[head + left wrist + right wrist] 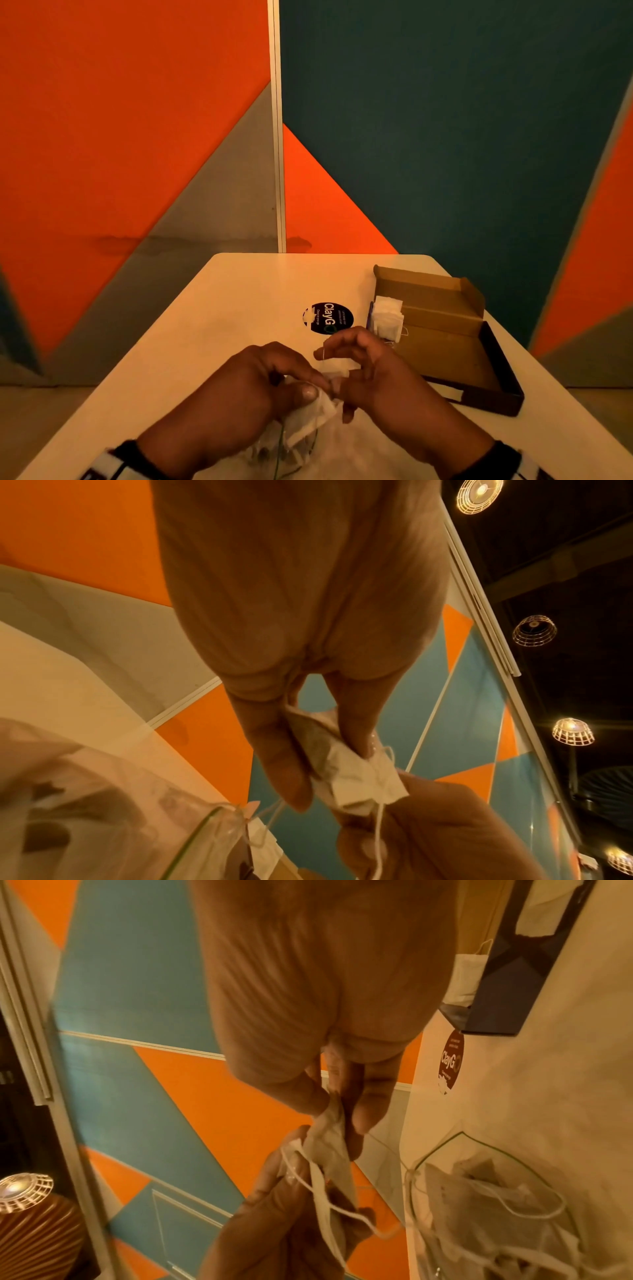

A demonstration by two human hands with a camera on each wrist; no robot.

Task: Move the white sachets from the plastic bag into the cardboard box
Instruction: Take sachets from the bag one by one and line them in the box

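We work at a pale table with rounded corners, and it stands against wall panels painted in orange, teal and grey triangles; a round black sticker with the word "ClayG" lies on the table top, and in the wrist views caged lamps hang under a dark ceiling. The cardboard box is open on the right side of the table, brown inside and dark outside, and a small pile of white sachets already leans in its near-left part. The plastic bag is clear with a green edge, it lies near us under the hands, and it holds more sachets with white strings. Our left hand pinches a thin, crumpled white sachet between thumb and fingers, just above the bag. Our right hand pinches the same sachet at its other end, with the string hanging loose.
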